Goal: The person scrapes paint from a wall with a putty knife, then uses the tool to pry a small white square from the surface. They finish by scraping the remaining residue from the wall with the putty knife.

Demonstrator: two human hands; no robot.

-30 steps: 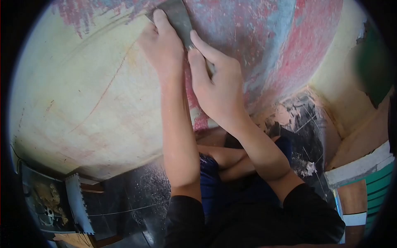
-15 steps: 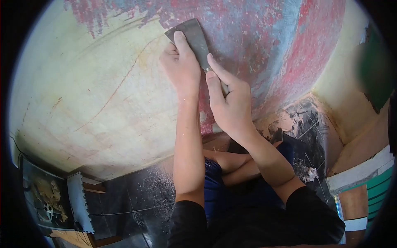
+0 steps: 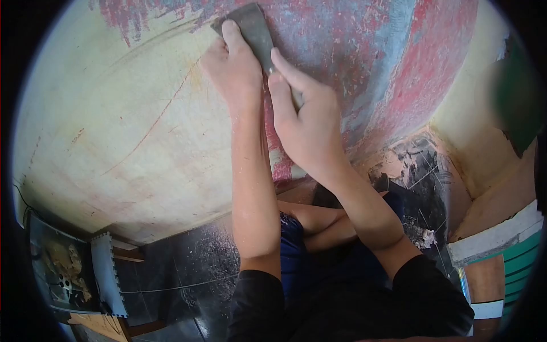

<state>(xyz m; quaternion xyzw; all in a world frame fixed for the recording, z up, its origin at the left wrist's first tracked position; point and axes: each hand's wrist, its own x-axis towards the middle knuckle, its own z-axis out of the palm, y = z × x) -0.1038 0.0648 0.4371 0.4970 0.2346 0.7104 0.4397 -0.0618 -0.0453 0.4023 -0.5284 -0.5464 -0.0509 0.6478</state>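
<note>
A metal scraper (image 3: 253,28) lies flat against the wall (image 3: 114,125), its blade at the edge between the bare cream area and the red and blue paint (image 3: 353,51). My left hand (image 3: 233,68) presses on the blade with its fingertips. My right hand (image 3: 305,122) is wrapped around the scraper's handle, index finger stretched along it. Both arms reach up from my black sleeves.
A notched trowel (image 3: 108,276) and a dark tray (image 3: 57,273) lie on the dark tiled floor at lower left. Paint flakes litter the floor (image 3: 421,228) at right. My crossed legs in blue shorts (image 3: 293,251) sit below. A green and white object (image 3: 513,245) stands at far right.
The scraper and both hands slid down the wall half a second ago, then back up and left to the paint edge now.
</note>
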